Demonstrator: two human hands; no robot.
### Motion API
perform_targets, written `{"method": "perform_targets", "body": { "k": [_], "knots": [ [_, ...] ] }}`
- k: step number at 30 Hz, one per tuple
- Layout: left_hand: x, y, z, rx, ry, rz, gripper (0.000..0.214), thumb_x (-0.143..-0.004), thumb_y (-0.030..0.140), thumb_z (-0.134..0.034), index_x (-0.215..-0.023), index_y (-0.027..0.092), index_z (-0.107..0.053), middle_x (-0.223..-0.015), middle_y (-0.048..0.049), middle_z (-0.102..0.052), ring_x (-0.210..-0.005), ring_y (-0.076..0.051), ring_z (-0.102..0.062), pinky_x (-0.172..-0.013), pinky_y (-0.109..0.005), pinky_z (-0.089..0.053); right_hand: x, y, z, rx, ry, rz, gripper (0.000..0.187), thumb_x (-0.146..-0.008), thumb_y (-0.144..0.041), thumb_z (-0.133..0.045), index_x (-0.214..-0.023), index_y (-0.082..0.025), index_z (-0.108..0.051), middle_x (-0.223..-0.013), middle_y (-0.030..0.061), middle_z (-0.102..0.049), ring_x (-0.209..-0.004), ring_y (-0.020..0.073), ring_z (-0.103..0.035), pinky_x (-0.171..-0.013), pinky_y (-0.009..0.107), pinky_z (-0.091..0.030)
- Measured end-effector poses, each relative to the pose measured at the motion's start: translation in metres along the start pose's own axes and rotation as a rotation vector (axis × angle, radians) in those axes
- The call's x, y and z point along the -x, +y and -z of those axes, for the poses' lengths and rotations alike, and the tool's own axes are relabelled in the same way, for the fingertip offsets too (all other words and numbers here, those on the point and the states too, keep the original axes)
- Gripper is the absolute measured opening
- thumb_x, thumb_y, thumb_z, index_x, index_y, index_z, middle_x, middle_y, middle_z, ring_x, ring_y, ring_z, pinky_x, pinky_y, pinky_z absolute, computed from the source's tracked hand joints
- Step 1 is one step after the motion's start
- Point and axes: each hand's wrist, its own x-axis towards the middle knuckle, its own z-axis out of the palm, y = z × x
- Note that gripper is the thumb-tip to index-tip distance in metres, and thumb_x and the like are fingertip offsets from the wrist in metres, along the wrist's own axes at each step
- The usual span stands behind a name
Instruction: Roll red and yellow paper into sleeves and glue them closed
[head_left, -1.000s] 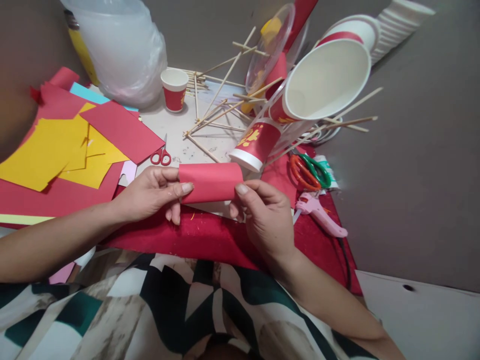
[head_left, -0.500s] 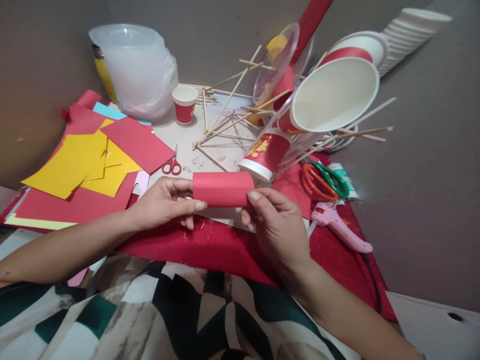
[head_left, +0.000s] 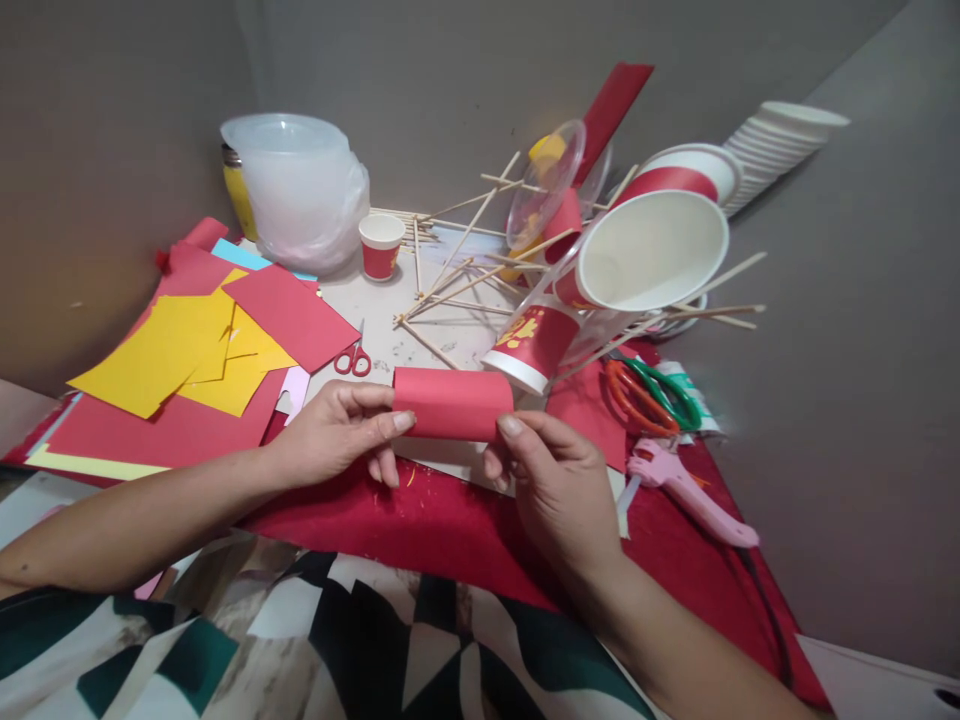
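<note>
A piece of red paper [head_left: 452, 405], curled over into a loose roll, is held level between both hands above the front of the work board. My left hand [head_left: 341, 430] grips its left end, with the thumb in front and fingers behind or inside the curl. At the right end, my right hand [head_left: 559, 475] pinches the lower corner between thumb and forefinger. Just behind the roll is a red-and-white paper cup [head_left: 534, 345] that forms part of a structure of cups, clear lids and thin wooden sticks [head_left: 450, 290]. Small red-handled scissors [head_left: 353, 360] lie near my left hand.
Yellow paper pieces [head_left: 161, 350] and red sheets [head_left: 169, 430] are piled at left. Behind them stand clear plastic tubs [head_left: 289, 190] and a small cup [head_left: 381, 247]. At right lie a pink glue gun [head_left: 694, 495], orange-and-green-handled scissors [head_left: 652, 395] and a tape roll. A cup stack [head_left: 780, 150] leans at the back.
The whole scene sits lower in the picture as the camera view tilts up. Both hands keep the same hold on the rolled red paper.
</note>
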Motion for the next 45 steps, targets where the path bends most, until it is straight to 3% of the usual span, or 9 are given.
{"method": "perform_targets", "body": {
  "k": [10, 18, 26, 34, 41, 45],
  "knots": [
    [-0.003, -0.001, 0.002, 0.054, 0.015, 0.013, 0.033, -0.087, 0.045, -0.07, -0.078, 0.015, -0.06, -0.049, -0.0026, -0.069, -0.043, -0.011, -0.065, -0.046, -0.013, -0.047, 0.003, -0.004, -0.001, 0.07, -0.057, 0.064, 0.023, -0.087, -0.039, -0.07, -0.073, -0.02, -0.072, -0.052, -0.0024, -0.061, -0.046, 0.0095, -0.05, -0.046, 0.022, -0.042],
    [-0.011, -0.004, 0.009, 0.13, -0.048, 0.098, 0.032, -0.083, 0.044, -0.075, -0.093, 0.016, -0.062, -0.048, -0.002, -0.068, -0.041, -0.013, -0.065, -0.041, -0.013, -0.048, 0.005, -0.011, -0.005, 0.371, -0.032, 0.59, 0.011, -0.087, -0.015, -0.066, -0.078, -0.019, -0.072, -0.075, 0.0023, -0.07, -0.067, 0.0127, -0.062, -0.062, 0.025, -0.051],
    [-0.015, -0.001, 0.007, 0.128, 0.022, 0.103, 0.033, -0.073, 0.042, -0.084, -0.081, 0.015, -0.066, -0.048, -0.0031, -0.068, -0.039, -0.013, -0.063, -0.042, -0.016, -0.052, 0.003, -0.015, -0.007, 0.386, -0.048, 0.704, 0.013, -0.087, -0.014, -0.065, -0.076, -0.016, -0.072, -0.068, 0.0029, -0.069, -0.063, 0.0127, -0.063, -0.058, 0.025, -0.051],
    [-0.017, -0.002, 0.006, 0.137, -0.105, 0.034, 0.03, -0.07, 0.031, -0.087, -0.09, 0.015, -0.07, -0.058, -0.0028, -0.072, -0.043, -0.014, -0.066, -0.044, -0.018, -0.054, 0.004, -0.017, -0.007, 0.284, -0.02, 0.573, 0.015, -0.085, -0.016, -0.065, -0.072, -0.017, -0.072, -0.065, 0.0014, -0.068, -0.061, 0.0116, -0.06, -0.057, 0.024, -0.049],
    [-0.01, -0.002, 0.0, 0.048, 0.038, -0.023, 0.029, -0.078, 0.037, -0.081, -0.087, 0.012, -0.068, -0.051, -0.004, -0.07, -0.042, -0.013, -0.065, -0.044, -0.017, -0.053, 0.003, -0.022, -0.006, 0.143, -0.062, 0.239, 0.017, -0.082, -0.025, -0.068, -0.067, -0.018, -0.071, -0.053, -0.003, -0.06, -0.048, 0.0086, -0.05, -0.05, 0.022, -0.043],
    [0.002, 0.0, -0.006, -0.055, 0.13, -0.091, 0.027, -0.082, 0.037, -0.077, -0.087, 0.011, -0.068, -0.055, -0.0036, -0.072, -0.046, -0.014, -0.067, -0.048, -0.018, -0.055, 0.005, -0.019, -0.004, 0.078, -0.111, 0.077, 0.018, -0.083, -0.033, -0.072, -0.072, -0.018, -0.073, -0.049, -0.0028, -0.061, -0.043, 0.0076, -0.049, -0.044, 0.019, -0.041]
  ]
}}
